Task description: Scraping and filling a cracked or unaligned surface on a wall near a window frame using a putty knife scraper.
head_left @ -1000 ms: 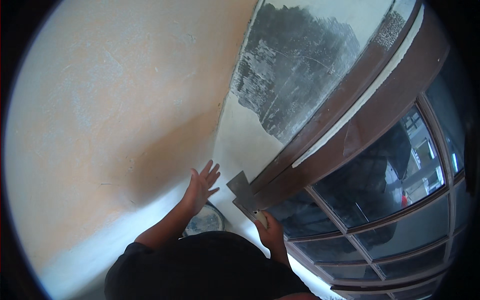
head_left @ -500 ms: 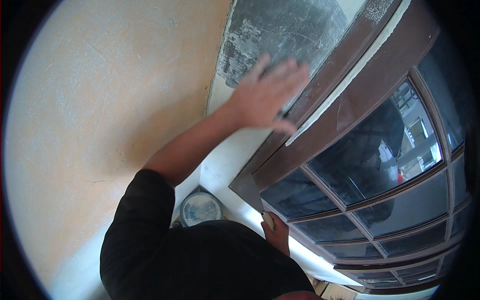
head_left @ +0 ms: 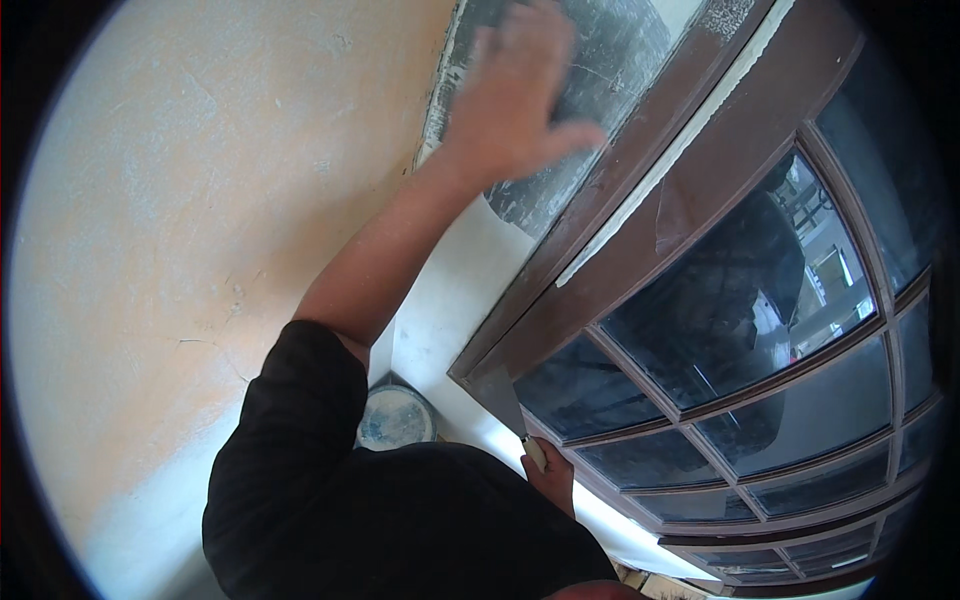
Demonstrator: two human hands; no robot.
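My left hand is raised with its fingers spread and its thumb out to the right. It is smeared by motion and lies over a dark grey scraped patch on the narrow wall face; whether the palm touches it I cannot tell. White plaster covers the face below the patch. Low by my body, my right hand is closed round the pale handle of a putty knife. Its broad metal blade points up and left, by the lower end of the brown frame.
At right stands a brown framed window with several dark, reflecting panes. A ragged white strip runs along its frame. An orange, whitish-mottled wall fills the left. Below, a round bucket sits in the corner.
My left hand has moved up and a little left across the grey patch, uncovering the patch's lower edge. My right hand keeps the putty knife in nearly the same place.
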